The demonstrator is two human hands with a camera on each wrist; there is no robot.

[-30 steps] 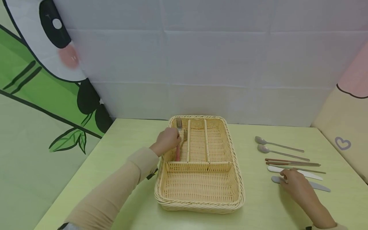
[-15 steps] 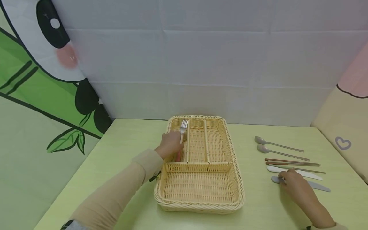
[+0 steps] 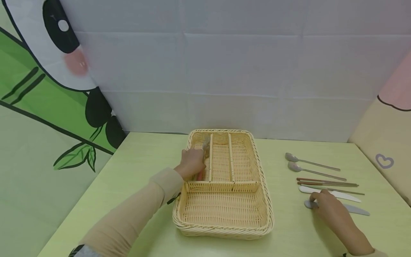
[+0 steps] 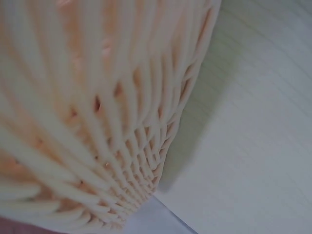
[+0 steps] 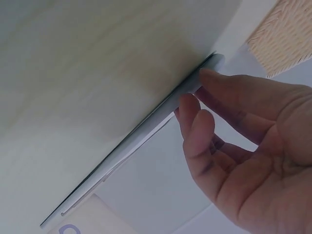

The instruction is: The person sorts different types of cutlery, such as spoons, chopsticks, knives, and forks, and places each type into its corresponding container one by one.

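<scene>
No brand, label or legible writing shows on any item.

Wicker cutlery basket [image 3: 224, 214]: pale straw colour, tight woven weave, rectangular with rounded corners, standing on the pale green desk [image 3: 141, 171]. Two thin slats split its far half into three narrow slots; a cross wall closes off one wide near compartment. The left wrist view shows only the basket's ribbed outer wall [image 4: 97, 122], close and blurred.

Left hand [image 3: 192, 162]: over the leftmost far slot, fingers curled round a fork [image 3: 205, 145]. Metal tines, blurred, point toward the basket's far wall; a pinkish handle end shows below the hand, inside that slot.

Right hand [image 3: 327, 203]: on the desk to the right of the basket, fingertips [image 5: 195, 105] touching the handle end of a grey table knife [image 3: 356, 210]. Thin flat blade, matte grey, lying flat on the desk. The fingers are bent but not closed round it; contact only.

Just beyond the grey knife lies a white knife [image 3: 343, 194], then a pair of brown chopsticks [image 3: 327, 182], then two metal spoons [image 3: 311, 165] with bowls toward the basket, all roughly parallel.
</scene>
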